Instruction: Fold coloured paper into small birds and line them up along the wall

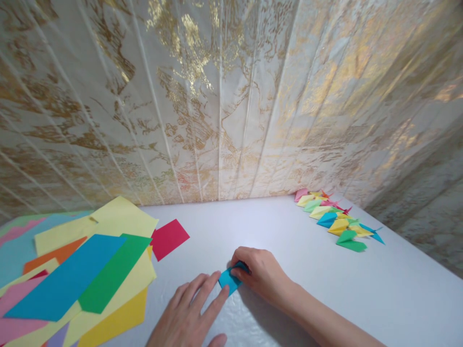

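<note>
A small folded piece of blue paper (228, 280) lies on the white table (278, 231), near the bottom centre of the head view. My right hand (258, 272) pinches its right end, with the fingers curled over the paper's edge. Spread fingers of my left hand (195, 306) touch the left and lower edges of the same piece, and the palm hovers low at the bottom of the view. Part of the blue paper is hidden under my right fingers.
Coloured paper sheets (119, 274) are piled loosely on the left, with a red square (170, 239) beside them. Several folded paper figures (329, 219) stand in rows at the back right. A patterned gold and white curtain (217, 120) hangs behind the table.
</note>
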A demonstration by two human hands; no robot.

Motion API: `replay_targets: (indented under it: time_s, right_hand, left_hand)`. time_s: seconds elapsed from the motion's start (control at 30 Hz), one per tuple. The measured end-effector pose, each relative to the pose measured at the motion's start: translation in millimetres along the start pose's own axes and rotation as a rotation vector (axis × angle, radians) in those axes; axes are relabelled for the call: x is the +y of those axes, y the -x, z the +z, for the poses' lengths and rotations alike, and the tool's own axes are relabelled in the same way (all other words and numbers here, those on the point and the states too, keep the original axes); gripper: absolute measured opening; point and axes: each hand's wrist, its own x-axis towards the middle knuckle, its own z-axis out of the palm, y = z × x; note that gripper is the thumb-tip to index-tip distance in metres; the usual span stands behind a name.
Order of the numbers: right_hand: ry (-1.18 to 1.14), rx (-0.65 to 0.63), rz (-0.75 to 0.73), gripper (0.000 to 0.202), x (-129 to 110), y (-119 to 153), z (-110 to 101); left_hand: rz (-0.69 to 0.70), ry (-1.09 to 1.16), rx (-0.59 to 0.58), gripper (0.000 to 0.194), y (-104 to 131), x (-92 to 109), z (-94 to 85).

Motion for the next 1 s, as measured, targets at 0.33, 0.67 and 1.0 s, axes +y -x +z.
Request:
replay_targets:
  time_s: [0.33, 0.67, 1.0]
  right_hand:
    - [0.004, -0.026, 0.033, 0.024, -3.7, 1.1, -0.3]
    - [0.060, -0.034, 0.031, 0.025, -6.1, 2.7, 1.0]
    - [0.043, -0.017, 0.008, 0.024, -2.9, 3.7, 5.5]
  left_hand:
    - [0.089, -0.063, 0.043, 0.032, -1.7, 4.1, -1.2]
    - [0.084, -0.103, 0.065, 0.034, -4.1, 8.5, 0.4]
    - [0.041, -0.028, 0.034, 0.037, -5.7, 6.7, -3.7]
